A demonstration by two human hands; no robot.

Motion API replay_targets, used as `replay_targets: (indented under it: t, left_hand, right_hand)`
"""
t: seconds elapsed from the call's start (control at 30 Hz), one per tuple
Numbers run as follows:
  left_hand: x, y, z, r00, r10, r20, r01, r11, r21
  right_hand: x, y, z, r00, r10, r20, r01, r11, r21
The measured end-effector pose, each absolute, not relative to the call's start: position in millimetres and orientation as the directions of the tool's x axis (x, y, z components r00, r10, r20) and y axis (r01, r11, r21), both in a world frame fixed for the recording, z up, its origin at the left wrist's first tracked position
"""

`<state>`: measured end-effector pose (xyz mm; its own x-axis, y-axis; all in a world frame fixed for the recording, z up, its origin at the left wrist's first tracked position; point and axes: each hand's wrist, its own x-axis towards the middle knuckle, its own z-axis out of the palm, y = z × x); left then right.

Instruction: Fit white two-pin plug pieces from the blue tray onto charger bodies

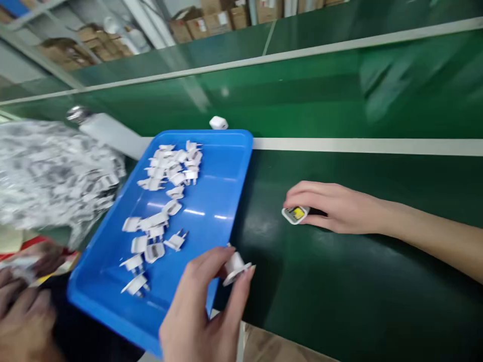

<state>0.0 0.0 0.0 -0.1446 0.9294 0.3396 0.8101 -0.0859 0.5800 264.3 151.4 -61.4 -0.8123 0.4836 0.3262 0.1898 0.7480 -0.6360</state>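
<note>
A shallow blue plastic tray [221, 186] is sitting left of centre, holding scattered white plastic two-pin plug pieces [153, 221]. At lower centre the left hand [199, 296], thumb and fingers clamped, is gripping a white flanged plastic plug piece [234, 266] by the tray's right edge; its pins are mostly hiding behind fingers. Right of centre the right hand [328, 207] is pinching an open-ended white plastic housing [290, 216] by its sides, yellow showing inside, opening facing lower left; whether it's resting on the table I can't tell. Good handling would probably mean gripping the housing by its outer walls, fingertips off the opening, and holding the plug piece by its rim, flange square. Surface and room: a clear plastic bag of white parts [56, 171] is lying at left, a co-worker's blurred hands [28, 314] are showing below it, brown cardboard boxes [215, 24] are sitting along the top, a small white plastic block [219, 122] is standing behind the tray, and a glossy dark green tabletop [358, 301] is filling the right.
</note>
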Motion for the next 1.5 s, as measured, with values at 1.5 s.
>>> replay_targets:
  t: [1.5]
  left_hand:
    - [77.5,55.6,-49.8,0.023,0.995,0.1,0.713,-0.087,0.696]
  right_hand:
    - [254.3,116.2,-35.8,-0.569,0.77,0.288,0.245,0.493,-0.835]
